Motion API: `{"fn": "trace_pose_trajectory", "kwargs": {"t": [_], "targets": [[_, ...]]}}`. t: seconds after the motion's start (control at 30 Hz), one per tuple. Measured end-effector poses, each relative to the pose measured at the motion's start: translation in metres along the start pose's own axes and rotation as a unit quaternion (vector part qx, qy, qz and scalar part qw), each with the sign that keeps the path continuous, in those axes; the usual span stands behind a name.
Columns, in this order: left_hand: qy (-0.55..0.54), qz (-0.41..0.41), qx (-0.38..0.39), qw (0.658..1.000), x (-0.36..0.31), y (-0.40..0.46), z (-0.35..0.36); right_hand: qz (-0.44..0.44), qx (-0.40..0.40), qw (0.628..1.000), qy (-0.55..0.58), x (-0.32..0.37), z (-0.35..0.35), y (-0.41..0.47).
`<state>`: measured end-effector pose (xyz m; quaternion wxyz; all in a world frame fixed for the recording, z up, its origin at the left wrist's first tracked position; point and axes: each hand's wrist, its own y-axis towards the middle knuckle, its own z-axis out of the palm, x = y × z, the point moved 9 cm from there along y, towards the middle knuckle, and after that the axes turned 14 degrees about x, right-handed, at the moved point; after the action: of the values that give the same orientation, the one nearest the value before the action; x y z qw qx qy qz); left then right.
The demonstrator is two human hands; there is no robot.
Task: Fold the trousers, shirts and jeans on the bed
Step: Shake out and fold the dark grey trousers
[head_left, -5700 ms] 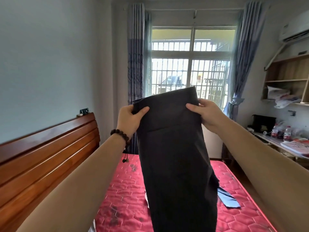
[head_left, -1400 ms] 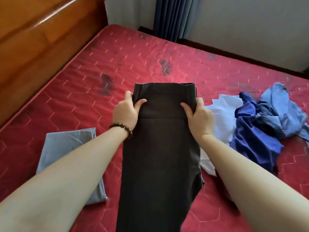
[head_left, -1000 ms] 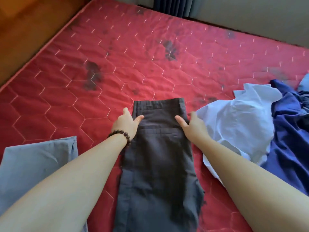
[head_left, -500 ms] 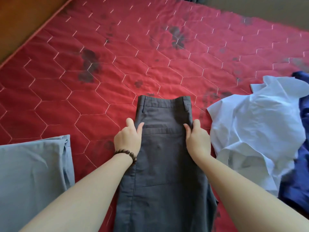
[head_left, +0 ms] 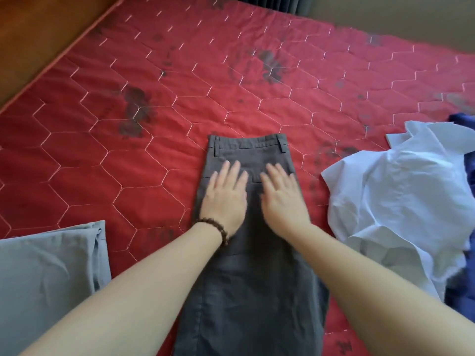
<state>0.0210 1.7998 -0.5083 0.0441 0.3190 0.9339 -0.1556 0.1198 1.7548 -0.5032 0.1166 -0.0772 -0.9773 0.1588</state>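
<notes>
Dark grey trousers (head_left: pixel 246 291) lie flat on the red quilted mattress (head_left: pixel 154 104), folded lengthwise, waistband pointing away from me. My left hand (head_left: pixel 225 196), with a bead bracelet at the wrist, presses flat on the cloth just below the waistband, fingers straight. My right hand (head_left: pixel 281 195) lies flat beside it, fingers spread on the same spot. A crumpled white shirt (head_left: pixel 401 199) sits to the right, touching nothing of the trousers. A dark blue garment (head_left: pixel 467 291) lies past it at the right edge.
A folded light grey-blue garment (head_left: pixel 48 276) rests at the lower left on the mattress. The wooden headboard (head_left: pixel 43 29) runs along the upper left. Dark curtain hems (head_left: pixel 272 2) and a wall border the far side of the bed.
Both hands let go of the trousers' side edges and now lie flat, palms down, on the cloth near the waistband. Before that, the trousers were lowered from the air onto the mattress.
</notes>
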Motion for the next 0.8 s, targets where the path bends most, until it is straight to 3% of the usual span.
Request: {"fn": "trace_pose_trajectory", "kwargs": {"t": [0.1, 0.3, 0.4, 0.57, 0.8], "targets": [[0.058, 0.013, 0.057, 0.997, -0.006, -0.006, 0.041, -0.014, 0.063, 0.997, -0.039, 0.009, 0.045, -0.003], [0.073, -0.062, 0.042, 0.995, 0.033, -0.018, 0.046, 0.090, 0.048, 0.990, -0.098, -0.047, 0.050, -0.035], [0.061, -0.069, 0.040, 0.995, 0.018, -0.043, 0.046, 0.131, 0.028, 0.986, -0.095, -0.046, 0.048, -0.064], [0.070, 0.010, 0.052, 0.996, -0.026, -0.108, 0.073, -0.007, 0.024, 0.998, -0.054, 0.035, 0.081, -0.120], [0.080, -0.089, 0.054, 0.991, 0.016, -0.165, 0.080, 0.149, 0.007, 0.987, -0.059, -0.014, 0.098, -0.176]]}}
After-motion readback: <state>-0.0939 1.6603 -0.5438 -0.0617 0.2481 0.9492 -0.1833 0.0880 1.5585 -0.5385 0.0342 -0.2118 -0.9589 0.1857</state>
